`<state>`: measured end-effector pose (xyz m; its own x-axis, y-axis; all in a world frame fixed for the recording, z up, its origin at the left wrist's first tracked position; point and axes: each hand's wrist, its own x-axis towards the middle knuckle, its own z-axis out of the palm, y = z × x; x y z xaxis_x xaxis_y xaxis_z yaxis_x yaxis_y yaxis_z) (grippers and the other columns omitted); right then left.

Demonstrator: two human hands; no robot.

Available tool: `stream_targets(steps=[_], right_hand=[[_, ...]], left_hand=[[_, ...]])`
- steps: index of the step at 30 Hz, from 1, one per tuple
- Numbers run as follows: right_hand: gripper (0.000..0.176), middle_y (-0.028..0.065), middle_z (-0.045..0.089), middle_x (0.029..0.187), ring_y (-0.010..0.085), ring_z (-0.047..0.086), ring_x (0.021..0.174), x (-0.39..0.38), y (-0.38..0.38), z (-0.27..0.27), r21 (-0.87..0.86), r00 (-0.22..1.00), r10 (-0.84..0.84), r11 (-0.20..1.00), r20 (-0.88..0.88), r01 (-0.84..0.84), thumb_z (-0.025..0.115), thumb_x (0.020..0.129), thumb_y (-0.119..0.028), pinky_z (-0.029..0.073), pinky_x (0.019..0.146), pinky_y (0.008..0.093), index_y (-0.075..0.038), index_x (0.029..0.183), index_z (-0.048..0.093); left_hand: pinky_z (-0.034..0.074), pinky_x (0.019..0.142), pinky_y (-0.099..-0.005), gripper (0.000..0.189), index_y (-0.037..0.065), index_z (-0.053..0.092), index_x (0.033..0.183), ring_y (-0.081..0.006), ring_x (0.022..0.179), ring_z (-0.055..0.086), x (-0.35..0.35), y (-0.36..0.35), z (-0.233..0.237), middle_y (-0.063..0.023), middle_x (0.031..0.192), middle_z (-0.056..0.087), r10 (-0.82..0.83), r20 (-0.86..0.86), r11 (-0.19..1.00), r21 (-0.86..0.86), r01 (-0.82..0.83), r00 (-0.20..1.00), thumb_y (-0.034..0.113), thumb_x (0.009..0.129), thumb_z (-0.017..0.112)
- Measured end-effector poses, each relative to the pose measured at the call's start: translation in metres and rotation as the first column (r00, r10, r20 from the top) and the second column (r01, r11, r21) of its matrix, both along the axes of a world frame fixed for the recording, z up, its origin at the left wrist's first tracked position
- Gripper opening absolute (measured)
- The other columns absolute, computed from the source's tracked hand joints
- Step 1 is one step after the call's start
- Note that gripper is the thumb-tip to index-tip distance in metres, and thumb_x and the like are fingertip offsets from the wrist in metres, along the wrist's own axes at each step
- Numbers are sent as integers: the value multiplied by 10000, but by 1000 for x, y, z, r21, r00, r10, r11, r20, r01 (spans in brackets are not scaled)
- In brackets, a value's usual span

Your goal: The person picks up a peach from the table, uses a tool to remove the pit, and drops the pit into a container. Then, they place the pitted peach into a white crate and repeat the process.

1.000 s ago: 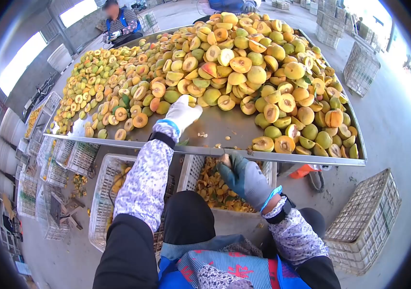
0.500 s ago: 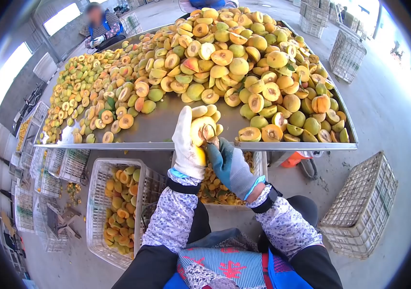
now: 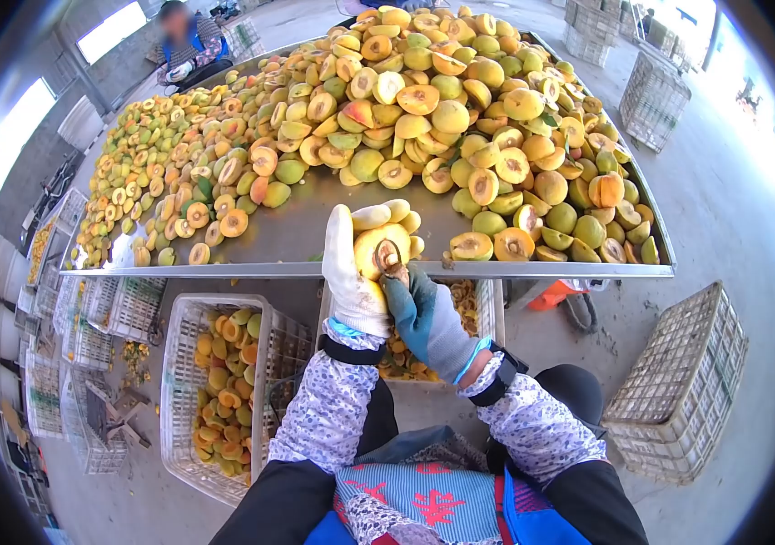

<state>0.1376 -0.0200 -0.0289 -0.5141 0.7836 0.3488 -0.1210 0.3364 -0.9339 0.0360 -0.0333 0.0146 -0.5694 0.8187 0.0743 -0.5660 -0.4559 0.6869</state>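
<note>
In a pale glove, my left hand [image 3: 351,272] is wrapped round a halved yellow fruit [image 3: 371,247], its cut side up, above the near edge of the metal table [image 3: 333,270]. My right hand [image 3: 422,309], in a teal and grey glove, grips a small tool with a brown handle and a curved metal end [image 3: 391,258]. The curved end rests on the middle of the cut face. Beyond my hands, a large heap of halved fruit [image 3: 419,100] covers much of the table.
Below the table at left stands a white crate [image 3: 172,391] of fruit halves; another crate [image 3: 499,313] sits beneath my hands. At right is an upright crate [image 3: 678,391]. A co-worker [image 3: 192,45] is at the far left corner. More crates [image 3: 140,309] stand at left.
The curved end of the tool has shifted slightly on the cut face, and my right hand has turned and moved a little left. My left hand still holds the fruit.
</note>
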Motion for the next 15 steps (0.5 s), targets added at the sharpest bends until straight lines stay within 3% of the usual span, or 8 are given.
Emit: stream_targets(steps=[3, 6, 9, 10, 13, 15], right_hand=[[321, 273, 673, 853, 441, 669, 778, 6, 3, 0, -31, 986, 89, 996, 142, -86, 567, 1028, -315, 519, 664, 448, -6, 1072, 641], [345, 196, 718, 866, 323, 691, 745, 10, 6, -12, 42, 972, 69, 996, 223, -80, 552, 1044, -331, 518, 667, 415, 0, 1076, 647], [393, 59, 702, 844, 151, 627, 734, 2, -2, -14, -148, 980, 164, 972, -115, -180, 519, 1065, -366, 507, 659, 348, 4, 1065, 654], [399, 32, 680, 842, 120, 595, 745, 2, -4, -11, -259, 978, 175, 945, -111, -198, 510, 1069, -369, 497, 660, 323, 4, 1070, 655], [407, -22, 632, 829, 51, 520, 761, 6, -8, 5, -508, 967, 243, 826, -71, -245, 494, 1077, -371, 470, 662, 267, 1, 1081, 657], [394, -18, 621, 809, 41, 496, 749, 18, -5, 18, -599, 940, 341, 754, 3, -271, 502, 1075, -364, 454, 659, 252, -3, 1086, 660]], left_hand=[[605, 792, -440, 455, 40, 645, 1030, -330, 997, 700, -9, -2, -4, -181, 1087, 704, -82, -11, 996, -37, 81, 997, 456, 1047, 462], [611, 780, -426, 481, 26, 652, 1017, -328, 975, 707, -21, -5, 1, -189, 1080, 708, -230, -202, 957, -224, 184, 952, 465, 1047, 460], [615, 776, -425, 507, 11, 649, 1067, -327, 972, 708, -20, -5, 0, -197, 1103, 703, -232, -139, 969, -119, 216, 963, 478, 1049, 453], [616, 791, -426, 512, 6, 643, 1120, -312, 962, 708, -11, -5, 7, -196, 1106, 701, -171, -63, 984, -64, 167, 983, 476, 1053, 452], [615, 806, -419, 508, -1, 626, 1165, -295, 954, 703, 5, -4, -5, -191, 1123, 695, 50, -184, 999, -8, -52, 982, 465, 1055, 458], [610, 730, -383, 496, -16, 668, 1077, -267, 843, 705, 0, -8, -5, -182, 996, 714, 12, -277, 994, -103, -42, 961, 442, 1051, 479]])
